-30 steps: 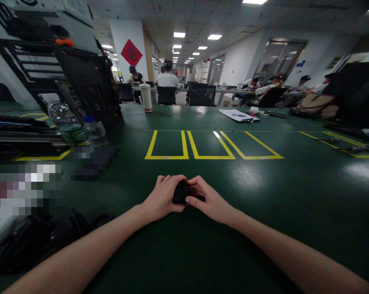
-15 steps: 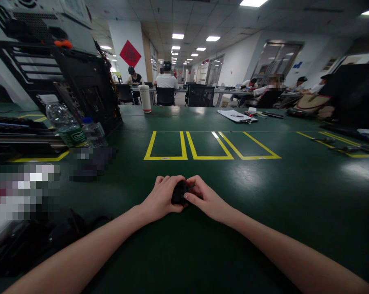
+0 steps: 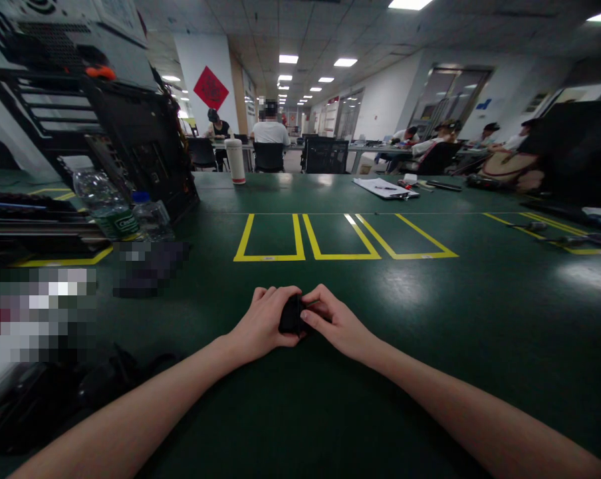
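A small black box-like object (image 3: pixel 290 315) sits between my hands, just above or on the green tabletop (image 3: pixel 310 412); its exact kind does not show. My left hand (image 3: pixel 264 318) is wrapped round it from the left, fingers over the far side and thumb at the near side. My right hand (image 3: pixel 334 320) pinches at the object's right edge with thumb and index finger, the other fingers curled behind. Part of the object is hidden by the fingers.
Beyond my hands, yellow tape frames (image 3: pixel 269 258) mark the table. To the left stand plastic bottles (image 3: pixel 101 199) and a black computer case (image 3: pixel 141 146). A white cup (image 3: pixel 235 161) and a clipboard (image 3: pixel 385 189) lie farther back. Several people sit at distant desks.
My right thumb and fingers have shifted very slightly at the object's right edge. My left hand keeps its hold, and the object stays in almost the same place.
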### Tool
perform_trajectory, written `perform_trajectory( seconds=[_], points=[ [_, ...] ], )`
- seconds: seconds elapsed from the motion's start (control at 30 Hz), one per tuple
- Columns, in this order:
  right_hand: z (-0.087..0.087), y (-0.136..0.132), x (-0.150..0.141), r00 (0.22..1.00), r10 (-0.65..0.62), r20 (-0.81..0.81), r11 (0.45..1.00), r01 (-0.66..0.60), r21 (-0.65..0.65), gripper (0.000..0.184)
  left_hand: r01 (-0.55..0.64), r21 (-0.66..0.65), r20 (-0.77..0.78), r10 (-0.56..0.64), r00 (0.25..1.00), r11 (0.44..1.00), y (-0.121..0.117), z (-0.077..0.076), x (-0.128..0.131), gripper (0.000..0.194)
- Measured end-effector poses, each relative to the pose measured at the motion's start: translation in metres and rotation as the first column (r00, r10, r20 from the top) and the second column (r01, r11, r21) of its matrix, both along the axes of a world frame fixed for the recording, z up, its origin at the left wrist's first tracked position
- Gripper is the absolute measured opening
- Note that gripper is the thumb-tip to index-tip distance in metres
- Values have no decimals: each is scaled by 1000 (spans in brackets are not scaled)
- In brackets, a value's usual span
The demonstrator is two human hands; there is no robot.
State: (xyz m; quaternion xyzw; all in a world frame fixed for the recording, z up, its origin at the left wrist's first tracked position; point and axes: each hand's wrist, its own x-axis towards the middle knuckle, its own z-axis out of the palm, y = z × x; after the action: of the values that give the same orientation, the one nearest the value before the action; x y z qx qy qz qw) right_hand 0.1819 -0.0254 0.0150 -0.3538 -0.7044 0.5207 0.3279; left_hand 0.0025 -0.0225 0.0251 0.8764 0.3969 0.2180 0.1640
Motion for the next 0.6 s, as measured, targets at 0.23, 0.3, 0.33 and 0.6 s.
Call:
perform_trajectory(
  seconds=[0.23,0.3,0.33,0.6],
  points=[
    [2,0,3,996,34,80,999,-36,15,19,2,-8,-3,-2,1000,1000,0,-1,0,54],
    [2,-1,4,996,45,78,998,-48,40,21,3,-8,-2,-3,1000,1000,0,-1,0,54],
    [2,-1,4,996,45,77,997,-50,57,23,2,-9,-2,-2,1000,1000,0,-1,0,54],
    [1,-1,1,1000,9,24,1000,-9,7,16,5,-11,-2,-5,1000,1000,-1,2,1,53]
  ],
)
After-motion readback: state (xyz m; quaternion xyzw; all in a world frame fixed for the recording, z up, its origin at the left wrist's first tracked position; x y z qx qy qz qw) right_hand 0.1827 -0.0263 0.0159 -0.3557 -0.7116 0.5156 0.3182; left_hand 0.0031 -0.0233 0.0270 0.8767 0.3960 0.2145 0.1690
